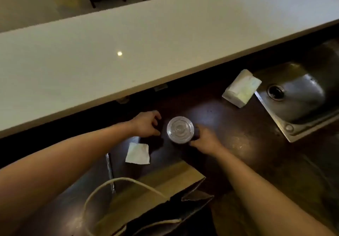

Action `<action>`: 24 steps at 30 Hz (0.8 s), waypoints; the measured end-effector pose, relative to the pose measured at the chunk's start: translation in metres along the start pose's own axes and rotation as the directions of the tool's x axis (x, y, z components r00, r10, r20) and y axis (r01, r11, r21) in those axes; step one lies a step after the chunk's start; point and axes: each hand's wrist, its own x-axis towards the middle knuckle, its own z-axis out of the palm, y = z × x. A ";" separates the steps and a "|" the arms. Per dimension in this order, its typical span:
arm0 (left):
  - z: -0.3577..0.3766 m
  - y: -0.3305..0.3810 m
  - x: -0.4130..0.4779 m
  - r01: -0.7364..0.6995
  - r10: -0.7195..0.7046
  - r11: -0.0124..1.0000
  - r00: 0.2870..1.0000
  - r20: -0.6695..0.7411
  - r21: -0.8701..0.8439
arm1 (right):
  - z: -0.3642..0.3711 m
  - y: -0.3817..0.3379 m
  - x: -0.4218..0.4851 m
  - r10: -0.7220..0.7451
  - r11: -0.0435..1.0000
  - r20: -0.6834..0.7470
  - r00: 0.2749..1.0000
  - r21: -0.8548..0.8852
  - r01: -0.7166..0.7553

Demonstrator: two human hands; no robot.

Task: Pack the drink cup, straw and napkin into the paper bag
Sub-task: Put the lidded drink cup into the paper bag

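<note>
Now, step in hand: reaching for the drink cup [180, 130], nothing packed yet as far as the bag's visible part shows.
Drink cup: upright on the dark surface [238, 125], clear lid facing the camera, its long axis pointing straight up at the viewer.
Left hand [146, 124]: just beside the cup on its left, fingers curled but parted, grip released and holding nothing.
Right hand [205, 139]: at the cup's lower right, fingertips at or touching its wall; whether this grip has closed on the cup cannot be told.
Key relation: the cup sits between both hands, the right one nearer; the paper bag [161, 195] lies closer to the body, so the cup must travel back toward the person.
Bag: mouth open, rope handle [102, 186] looping over its near side.
Napkin [137, 153]: flat, between left hand and bag.
Straw [110, 169]: wrapped, lying lengthwise left of the napkin, its near end by the handle.
Risk: a one-sided pinch could tip the cup.
</note>
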 end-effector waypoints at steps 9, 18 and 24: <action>0.045 -0.002 0.010 -0.220 0.195 0.915 0.975 -0.107 -0.337 | 0.023 -0.014 -0.002 -0.093 0.937 -0.086 0.992 0.329 0.116; -0.002 0.027 -0.052 -0.271 0.235 0.923 0.959 -0.157 -0.274 | -0.033 -0.058 -0.040 -0.255 0.928 0.005 0.967 0.283 0.243; -0.052 0.073 -0.138 -0.282 0.196 0.924 0.929 -0.314 -0.257 | -0.088 -0.115 -0.084 -0.471 0.860 0.035 0.881 0.238 0.450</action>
